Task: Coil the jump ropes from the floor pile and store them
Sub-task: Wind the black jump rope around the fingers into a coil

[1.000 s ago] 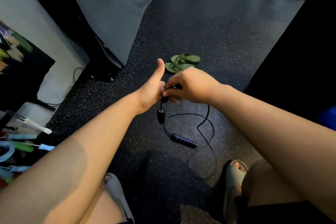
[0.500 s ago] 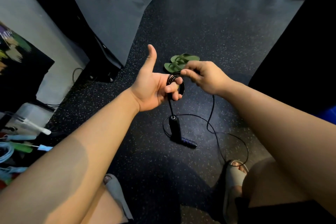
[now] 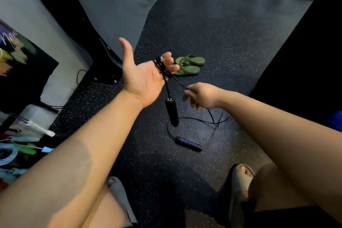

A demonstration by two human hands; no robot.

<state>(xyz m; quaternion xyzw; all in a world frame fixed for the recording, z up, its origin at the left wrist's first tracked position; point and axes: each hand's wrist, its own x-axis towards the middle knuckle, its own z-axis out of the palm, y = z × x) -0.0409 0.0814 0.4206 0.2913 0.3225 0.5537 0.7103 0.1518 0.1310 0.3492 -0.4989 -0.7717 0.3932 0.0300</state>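
The left grip (image 3: 142,77) is released, palm up with thumb out and fingers stretched, and carries several turns of the black jump rope (image 3: 162,66) looped round those fingers, with one black handle (image 3: 172,113) dangling below the palm. The right grip (image 3: 201,96) pinches the cord near the coils, the line straight between the two. The rest of the cord trails down to the speckled floor (image 3: 212,39), where the second handle (image 3: 188,143), ringed in blue, lies between the person's feet and the green flip-flops (image 3: 190,65).
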